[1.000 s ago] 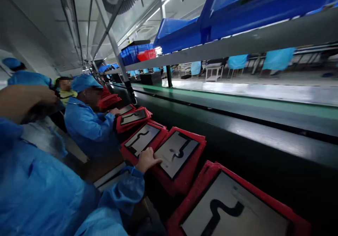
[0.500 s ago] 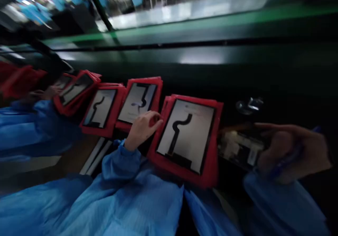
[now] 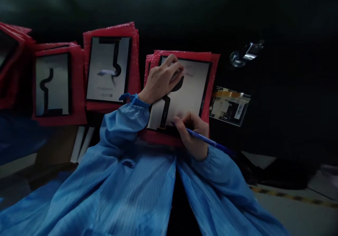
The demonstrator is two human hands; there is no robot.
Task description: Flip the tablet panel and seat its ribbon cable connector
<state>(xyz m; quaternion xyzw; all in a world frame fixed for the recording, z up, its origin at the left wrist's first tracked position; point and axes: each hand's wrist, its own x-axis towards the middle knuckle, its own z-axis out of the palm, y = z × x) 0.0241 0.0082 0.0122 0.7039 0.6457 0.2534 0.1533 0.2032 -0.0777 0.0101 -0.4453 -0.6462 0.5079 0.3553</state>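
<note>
Left hand (image 3: 162, 79): palm down, fingers spread on the upper part of the grey panel (image 3: 192, 91), pinning it.
Right hand (image 3: 191, 132): closed round a blue pen (image 3: 204, 141), tip at the panel's lower edge.
Panel location: in the red tray (image 3: 213, 67) directly in front, on the dark bench.
Handling note: best kept flat under a steady press, with light pen strokes.
Surroundings: further red trays with panels (image 3: 109, 67) to the left; labelled card (image 3: 229, 105) just right; shiny metal piece (image 3: 245, 53) beyond.
Obstruction: the left hand covers part of the panel.
</note>
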